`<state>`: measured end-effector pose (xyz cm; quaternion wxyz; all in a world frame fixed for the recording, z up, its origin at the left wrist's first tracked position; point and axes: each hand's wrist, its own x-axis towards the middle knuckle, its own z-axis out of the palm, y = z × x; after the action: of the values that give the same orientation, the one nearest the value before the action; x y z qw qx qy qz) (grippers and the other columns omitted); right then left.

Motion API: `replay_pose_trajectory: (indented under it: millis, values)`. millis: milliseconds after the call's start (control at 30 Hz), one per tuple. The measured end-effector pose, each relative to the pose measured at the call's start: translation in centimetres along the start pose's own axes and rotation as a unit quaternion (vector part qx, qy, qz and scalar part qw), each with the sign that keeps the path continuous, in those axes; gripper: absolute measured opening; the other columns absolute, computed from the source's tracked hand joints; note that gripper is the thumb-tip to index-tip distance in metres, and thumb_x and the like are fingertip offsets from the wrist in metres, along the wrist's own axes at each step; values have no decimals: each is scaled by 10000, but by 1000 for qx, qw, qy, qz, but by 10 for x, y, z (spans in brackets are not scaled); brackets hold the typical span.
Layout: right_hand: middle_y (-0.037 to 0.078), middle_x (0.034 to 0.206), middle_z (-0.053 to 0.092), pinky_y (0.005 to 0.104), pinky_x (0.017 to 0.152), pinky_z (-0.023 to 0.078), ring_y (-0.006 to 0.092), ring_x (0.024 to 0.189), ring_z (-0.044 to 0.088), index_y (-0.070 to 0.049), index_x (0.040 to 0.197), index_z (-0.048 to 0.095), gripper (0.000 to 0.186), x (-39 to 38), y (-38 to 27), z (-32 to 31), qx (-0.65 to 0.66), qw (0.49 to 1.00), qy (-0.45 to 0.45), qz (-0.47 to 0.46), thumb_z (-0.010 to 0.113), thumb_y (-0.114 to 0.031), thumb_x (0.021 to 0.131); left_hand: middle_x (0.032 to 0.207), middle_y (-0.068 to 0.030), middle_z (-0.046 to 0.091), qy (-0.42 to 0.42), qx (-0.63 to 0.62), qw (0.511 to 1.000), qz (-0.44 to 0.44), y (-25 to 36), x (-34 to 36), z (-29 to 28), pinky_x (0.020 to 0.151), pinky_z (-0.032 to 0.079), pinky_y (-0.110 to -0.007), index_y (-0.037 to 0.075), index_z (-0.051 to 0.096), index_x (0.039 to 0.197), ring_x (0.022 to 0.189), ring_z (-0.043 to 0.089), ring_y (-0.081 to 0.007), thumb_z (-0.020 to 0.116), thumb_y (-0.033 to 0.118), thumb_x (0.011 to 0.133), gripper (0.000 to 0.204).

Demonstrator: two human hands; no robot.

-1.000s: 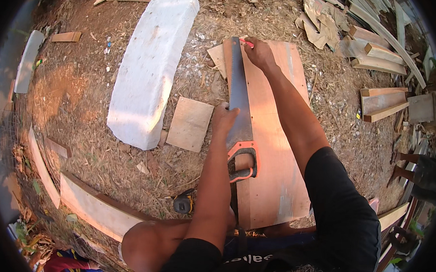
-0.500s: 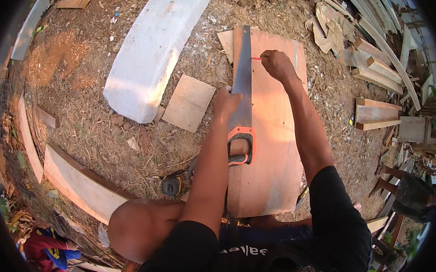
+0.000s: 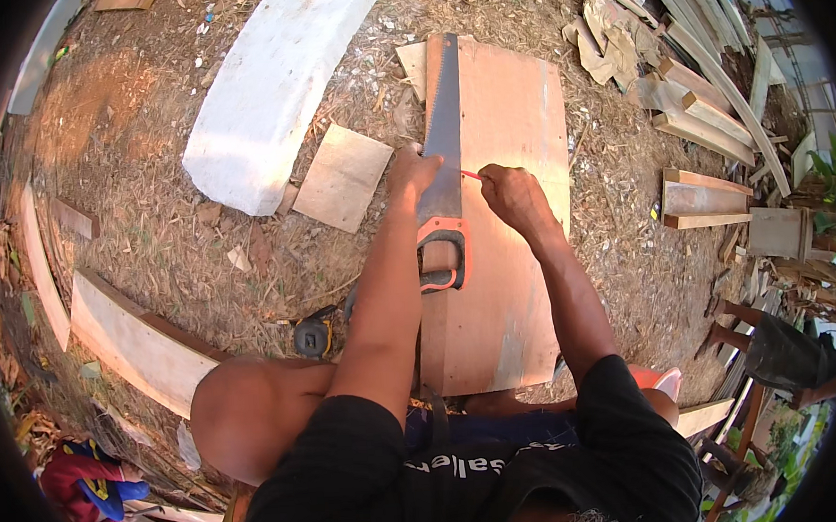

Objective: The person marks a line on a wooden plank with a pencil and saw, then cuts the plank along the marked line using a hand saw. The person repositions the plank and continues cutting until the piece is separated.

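A handsaw (image 3: 446, 118) lies flat along a reddish plywood board (image 3: 514, 114), its black and orange handle nearest me and its toothed edge facing left. My left hand (image 3: 414, 171) is closed on the blade's toothed side about midway, the thumb lying over the metal. In my right hand (image 3: 517, 197) is a slim red pencil or pen (image 3: 471, 174), gripped in closed fingers. Its tip meets the blade's straight right edge, at the board's surface. Whether a line is drawn there I cannot make out.
A square plywood piece (image 3: 343, 178) and a long whitish slab (image 3: 258, 99) lie left of the board. A tape measure (image 3: 312, 337) rests by my left knee. Timber offcuts (image 3: 708, 197) and crumpled brown paper (image 3: 605, 38) are at right. Another person (image 3: 85, 486) shows at lower left.
My right hand has moved with the red pencil or pen toward me along the blade's straight edge. My left hand stays on the saw. The whole view has shifted slightly.
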<state>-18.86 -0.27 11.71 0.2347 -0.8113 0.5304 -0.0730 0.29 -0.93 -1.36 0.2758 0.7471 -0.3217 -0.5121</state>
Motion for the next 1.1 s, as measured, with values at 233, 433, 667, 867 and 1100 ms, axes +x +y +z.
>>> replay_pose_trajectory:
  millis: [233, 433, 667, 867, 1100]
  values:
    - [245, 931, 728, 507, 843, 561, 441, 886, 706, -23, 971, 757, 229, 31, 4, -20, 14, 998, -54, 15, 567, -137, 913, 1138, -214, 744, -22, -12, 1000, 9, -4, 4, -2, 930, 523, -450, 20, 711, 1192, 1067, 715, -353, 740, 340, 800, 507]
    - [300, 929, 713, 548, 842, 545, 479, 901, 695, -51, 1086, 737, 280, 149, 47, -29, 33, 994, 97, 29, 539, -199, 956, 1110, -210, 751, -26, -18, 999, 12, -3, 7, 2, 909, 531, -450, 12, 710, 1184, 1033, 722, -352, 744, 333, 797, 504]
    - [307, 1008, 699, 565, 872, 518, 485, 990, 670, -10, 1005, 700, 254, 248, 67, -5, 5, 994, 103, 20, 517, -178, 955, 1021, -185, 737, -20, -27, 999, 21, -6, 8, 0, 783, 556, -402, -77, 647, 1199, 872, 715, -262, 759, 200, 830, 475]
    - [296, 1001, 704, 564, 874, 520, 486, 976, 674, 3, 980, 700, 237, 265, 66, 2, -14, 992, 122, -10, 517, -140, 930, 1051, -220, 748, -15, -25, 1000, 7, -7, 7, -1, 864, 534, -452, 2, 699, 1174, 993, 723, -359, 752, 339, 783, 519]
    - [274, 955, 720, 542, 865, 537, 467, 930, 692, -27, 934, 755, 286, 192, 51, -10, -3, 999, 49, -8, 505, -164, 918, 1044, -214, 750, -3, -10, 999, 34, -14, 9, 4, 872, 533, -466, 9, 709, 1148, 995, 719, -373, 742, 358, 779, 509]
